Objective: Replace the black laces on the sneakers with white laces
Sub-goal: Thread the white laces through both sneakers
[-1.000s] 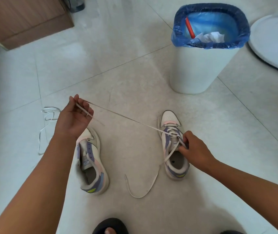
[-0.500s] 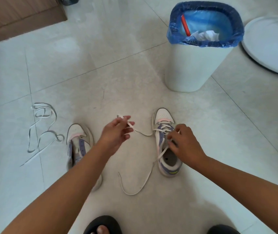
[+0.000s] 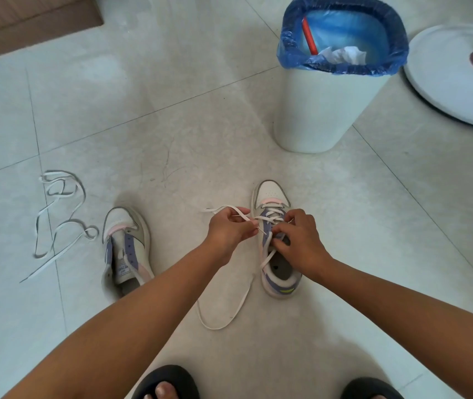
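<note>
The white, lilac and grey sneaker on the right (image 3: 275, 240) stands on the pale tiled floor (image 3: 172, 125) with its toe pointing away, already crossed by a few rows of flat white lace (image 3: 268, 218) over the lower eyelets. The left hand (image 3: 231, 230) pinches one end of that lace just beside the eyelet row, thumb and fingers closed on it, with the tip aimed toward the shoe. The right hand (image 3: 298, 240) rests over the tongue and upper eyelets, fingers curled around the lace and the eyelet flap; exactly which it grips is hard to tell from here. The other tail of the lace trails out of the shoe and loops loosely on the floor toward the viewer.

The lace looks light, limp and a little slippery, so it will flop if held far back; the stiff tip is the place to hold it for threading, with the flap steadied by the other hand.

The matching second sneaker (image 3: 126, 249) stands well to the left, apparently unlaced, and a loose tangled white lace (image 3: 57, 223) lies on the floor beyond it. A white bin with a blue liner (image 3: 330, 105) stands farther off.
</note>
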A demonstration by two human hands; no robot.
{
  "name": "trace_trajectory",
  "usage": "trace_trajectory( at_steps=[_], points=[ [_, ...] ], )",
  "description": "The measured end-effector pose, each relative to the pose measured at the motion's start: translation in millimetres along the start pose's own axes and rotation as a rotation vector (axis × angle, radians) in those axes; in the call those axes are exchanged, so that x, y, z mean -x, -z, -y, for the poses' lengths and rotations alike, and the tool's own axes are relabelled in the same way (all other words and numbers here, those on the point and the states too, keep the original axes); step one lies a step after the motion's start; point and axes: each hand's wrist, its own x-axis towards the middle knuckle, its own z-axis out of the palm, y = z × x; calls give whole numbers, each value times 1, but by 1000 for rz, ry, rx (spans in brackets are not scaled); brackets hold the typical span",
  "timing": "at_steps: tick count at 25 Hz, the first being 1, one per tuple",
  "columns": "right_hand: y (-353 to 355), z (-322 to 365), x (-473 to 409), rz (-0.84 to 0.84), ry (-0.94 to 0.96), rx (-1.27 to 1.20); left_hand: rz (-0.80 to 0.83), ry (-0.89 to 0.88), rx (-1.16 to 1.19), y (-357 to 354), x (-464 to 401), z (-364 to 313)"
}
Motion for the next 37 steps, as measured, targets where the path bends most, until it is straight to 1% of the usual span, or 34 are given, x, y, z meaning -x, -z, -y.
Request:
trace_trajectory(
  at_steps=[3, 9, 18, 21, 23, 25, 27, 29, 31, 32, 34, 35, 36, 37],
  points=[
    [1, 1, 0, 5, -4, -13, -16, -62, -96, -5, -1, 2],
    [2, 3, 0, 10, -11, -27, -51, -174, -191, -10, -3, 6],
    [0, 1, -3, -6, -17, -32, 3, -183, -197, -11, -6, 9],
    [-1, 1, -6, -17, -21, -29, 67, -195, -250, -10, -7, 8],
    [0, 4, -9, -17, -26, -25, 107, -218, -318, -12, -6, 6],
    [1, 5, -9, -8, -11, 10, 74, -273, -403, -15, -2, 6],
    [3, 7, -8, 19, 7, 53, 35, -346, -570, -16, 7, 12],
    [11, 10, -7, 87, 7, 73, 97, -372, -829, -16, 19, 29],
    [20, 15, -8, 173, 79, 171, 147, -341, -1195, -16, 27, 47],
    [25, 17, -7, 215, 124, 206, 116, -291, -1279, -16, 29, 53],
    [36, 22, 2, 255, 190, 224, 37, -169, -1229, -18, 27, 51],
    [42, 22, 12, 242, 244, 237, 16, -132, -1190, -18, 22, 47],
    [48, 20, 25, 209, 355, 298, 6, -125, -1180, -16, 19, 44],
    [55, 17, 40, 241, 479, 406, 4, -126, -1180, -13, 17, 40]
  ],
)
